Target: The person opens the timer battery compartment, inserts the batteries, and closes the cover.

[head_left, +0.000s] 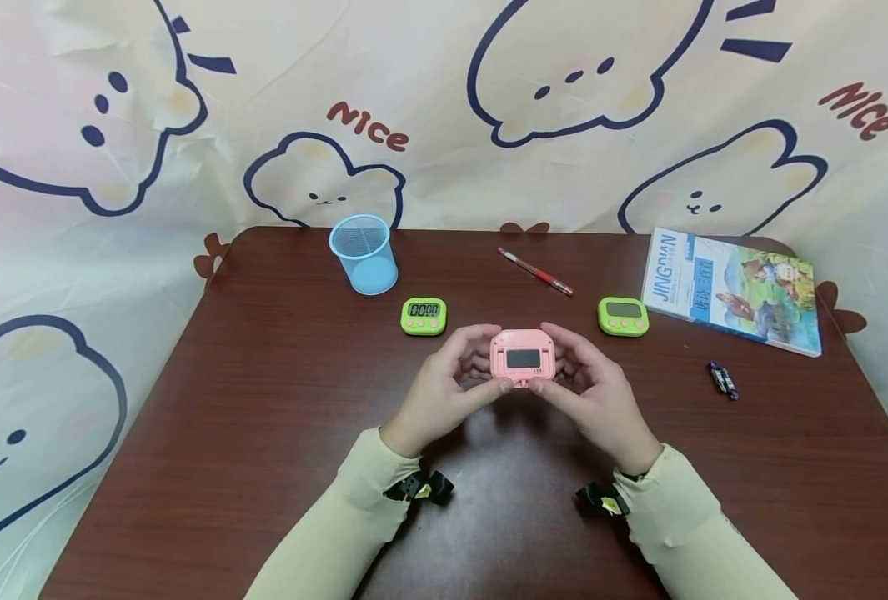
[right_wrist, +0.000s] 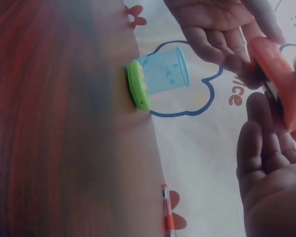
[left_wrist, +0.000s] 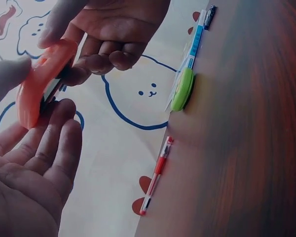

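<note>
A dark red-brown wooden table fills the lower view, with rounded far corners. Behind and around it hangs a cream cloth printed with blue-outlined bears and the word "Nice".

Above the middle of the table, both hands hold a pink timer between them, its grey screen facing up. The left hand has its fingers curled round the left edge, thumb on the lower front. The right hand grips the right edge likewise.

On the table stand a blue mesh cup, two green timers, a red pen, a book and two small dark batteries.

The pink timer's back is hidden. The wrist views are blurred, and the book's small print is unreadable.
</note>
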Motion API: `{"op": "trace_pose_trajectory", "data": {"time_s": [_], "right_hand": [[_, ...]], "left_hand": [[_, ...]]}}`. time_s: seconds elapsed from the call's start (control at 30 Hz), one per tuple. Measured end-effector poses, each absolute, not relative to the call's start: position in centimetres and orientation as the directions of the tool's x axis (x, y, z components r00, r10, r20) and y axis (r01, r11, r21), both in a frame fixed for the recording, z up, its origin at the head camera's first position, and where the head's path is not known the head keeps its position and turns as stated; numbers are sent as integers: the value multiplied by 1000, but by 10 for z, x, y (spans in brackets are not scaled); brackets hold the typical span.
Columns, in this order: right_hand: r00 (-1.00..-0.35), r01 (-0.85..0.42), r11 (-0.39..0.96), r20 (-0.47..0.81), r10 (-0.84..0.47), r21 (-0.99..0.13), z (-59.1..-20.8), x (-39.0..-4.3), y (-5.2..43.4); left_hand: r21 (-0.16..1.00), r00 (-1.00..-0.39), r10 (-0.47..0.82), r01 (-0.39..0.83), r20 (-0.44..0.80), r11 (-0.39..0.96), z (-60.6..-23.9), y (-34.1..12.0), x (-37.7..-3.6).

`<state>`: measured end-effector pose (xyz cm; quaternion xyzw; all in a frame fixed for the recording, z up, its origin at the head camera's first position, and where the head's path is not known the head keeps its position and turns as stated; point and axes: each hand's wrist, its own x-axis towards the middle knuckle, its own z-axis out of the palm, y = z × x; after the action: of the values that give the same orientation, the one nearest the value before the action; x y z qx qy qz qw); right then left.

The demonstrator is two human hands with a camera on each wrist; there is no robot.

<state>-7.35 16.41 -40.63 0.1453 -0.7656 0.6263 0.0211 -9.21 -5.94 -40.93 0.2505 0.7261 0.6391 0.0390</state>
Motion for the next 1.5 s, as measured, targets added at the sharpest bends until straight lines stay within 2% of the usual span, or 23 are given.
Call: {"op": "trace_pose_trajectory", "data": {"time_s": [0.23, 0.4, 0.53, 0.73, 1.0, 1.13, 1.3, 1.5], "right_hand": [[-980, -163, 93, 149, -135, -982, -411, -71, 156], [-983, -146, 97, 133, -124, -985, -419, -69, 148], [-985, -144, 89, 134, -105, -986, -426, -67, 140], [-996, -83, 69, 81, -27, -994, -435, -60, 120], [-998, -54, 23, 54, 12, -998, -437, -56, 109], [-997, -73, 39, 73, -1, -997, -437, -57, 111], [-991, -128, 97, 124, -47, -987, -436, -62, 121], [-976, -216, 159, 207, -66, -963, -434, -68, 135]], "left_hand": [[983, -878, 442, 175, 183, -60, -413, -52, -87], [989, -902, 409, 150, 136, 1, -423, -41, -81], [983, -934, 324, 179, 152, 52, -431, -30, -75], [939, -957, 179, 265, 228, 220, -439, -15, -63], [937, -960, 109, 275, 257, 214, -444, -11, -59], [944, -957, 120, 281, 263, 171, -446, -11, -60], [968, -967, 153, 223, 205, 112, -444, -13, -63], [977, -975, 162, 173, 153, 122, -443, -14, -66]]}}
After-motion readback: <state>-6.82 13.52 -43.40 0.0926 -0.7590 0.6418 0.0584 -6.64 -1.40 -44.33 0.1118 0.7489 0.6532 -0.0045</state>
